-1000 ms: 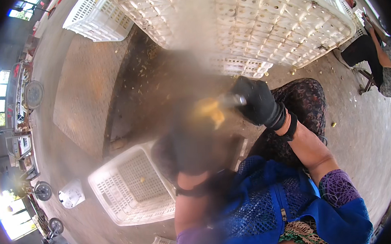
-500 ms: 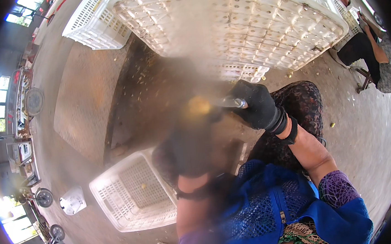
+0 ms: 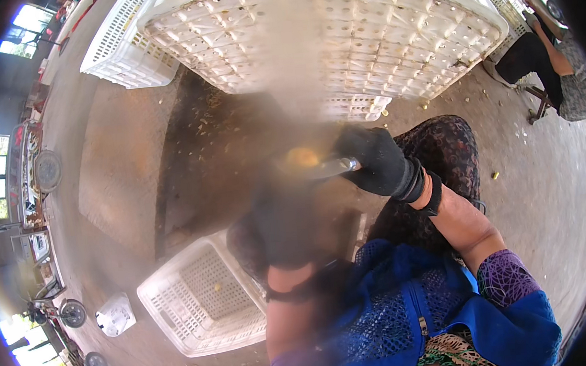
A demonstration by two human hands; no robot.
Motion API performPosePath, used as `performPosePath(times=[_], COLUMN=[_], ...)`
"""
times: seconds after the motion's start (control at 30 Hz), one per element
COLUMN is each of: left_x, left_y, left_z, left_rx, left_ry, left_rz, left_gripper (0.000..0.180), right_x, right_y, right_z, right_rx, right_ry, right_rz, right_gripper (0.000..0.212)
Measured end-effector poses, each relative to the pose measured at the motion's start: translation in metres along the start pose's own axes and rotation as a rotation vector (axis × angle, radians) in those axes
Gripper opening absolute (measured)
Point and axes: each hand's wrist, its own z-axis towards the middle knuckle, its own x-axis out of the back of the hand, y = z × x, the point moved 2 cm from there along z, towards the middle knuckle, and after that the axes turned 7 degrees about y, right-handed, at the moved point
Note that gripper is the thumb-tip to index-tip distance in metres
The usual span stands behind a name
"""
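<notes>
My right hand [image 3: 381, 164], in a black glove, is closed around a shiny metal hand tool [image 3: 338, 167]. Its bright shaft points left from the fist; I cannot make out the tip. At that end sits a small round yellow thing [image 3: 303, 157], too hazy to name. My left hand [image 3: 287, 214], also dark-gloved, reaches up to the yellow thing from below and seems to grip it. A blurred smear over the middle of the picture hides the left fingers. Both hands are in front of my lap, above a dark, crumb-strewn area [image 3: 201, 156].
A large white crate [image 3: 392, 37] tilts its dirty underside toward me, with another white crate [image 3: 135, 54] at its left. A low white basket [image 3: 205, 293] containing a small yellow bit stands by my left arm. At far right a person [image 3: 556, 69] sits on a stool.
The view has shifted slightly, so the crates sit a little further left. The right hand and metal tool have moved slightly left and tilted; both hands stay close around the yellow thing.
</notes>
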Motion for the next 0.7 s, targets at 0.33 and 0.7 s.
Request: performPosePath(times=[0.33,0.7], left_x=[-0.019,-0.038], left_y=[0.031,0.014], left_z=[-0.009,0.004], left_rx=[-0.398,-0.637], left_ry=[-0.054,-0.19], left_rz=[0.641,0.226], left_gripper=[0.024,0.028], right_x=[0.0,0.023], right_y=[0.039,0.006], right_z=[-0.014,-0.005], right_rx=[-0.189,-0.077], right_ry=[-0.17,0.133], right_rz=[-0.56,-0.165], right_gripper=[0.02,0.022])
